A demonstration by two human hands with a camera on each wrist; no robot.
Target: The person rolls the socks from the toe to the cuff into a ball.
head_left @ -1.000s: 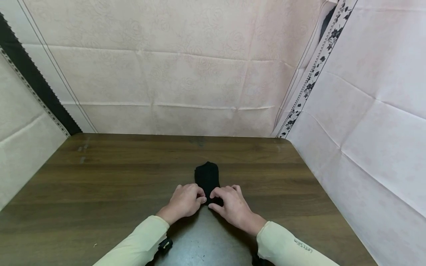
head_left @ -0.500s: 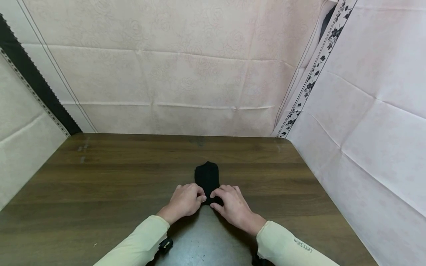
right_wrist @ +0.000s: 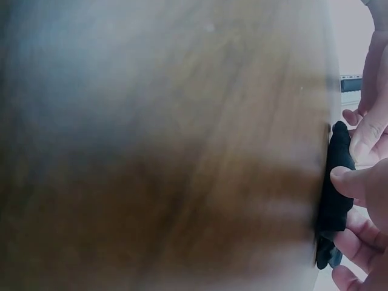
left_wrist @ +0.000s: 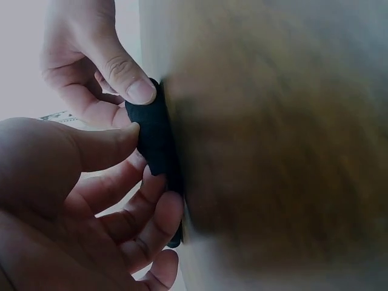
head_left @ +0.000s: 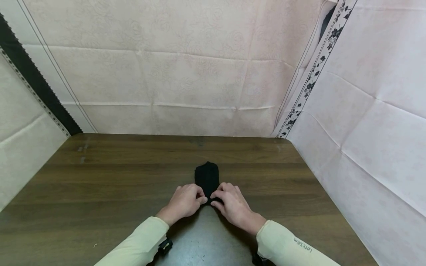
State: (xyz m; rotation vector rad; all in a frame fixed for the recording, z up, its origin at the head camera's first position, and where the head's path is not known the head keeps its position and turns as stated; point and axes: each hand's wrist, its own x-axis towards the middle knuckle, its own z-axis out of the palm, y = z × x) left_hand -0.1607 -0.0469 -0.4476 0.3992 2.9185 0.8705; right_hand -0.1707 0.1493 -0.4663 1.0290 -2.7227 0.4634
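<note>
A black sock (head_left: 207,177) lies flat on the wooden table, its long side pointing away from me. At its near end the cloth is turned into a thick roll, which shows as a dark band (left_wrist: 159,139) in the left wrist view. My left hand (head_left: 186,199) pinches the left side of that roll between thumb and fingers. On the right side, my right hand (head_left: 233,205) grips the same roll, with its thumb (right_wrist: 342,176) on the near face. The two thumbs are close together but apart. Fingers cover part of the sock's near end.
The brown wood-grain table (head_left: 133,173) extends around both hands. Behind it hangs a pale patterned cloth (head_left: 186,81), and another white cloth (head_left: 376,111) with a floral border drapes along the right side.
My right thumb and fingers have shifted slightly forward on the near end of the sock. The left hand has barely moved, and the sock's far end stays in place.
</note>
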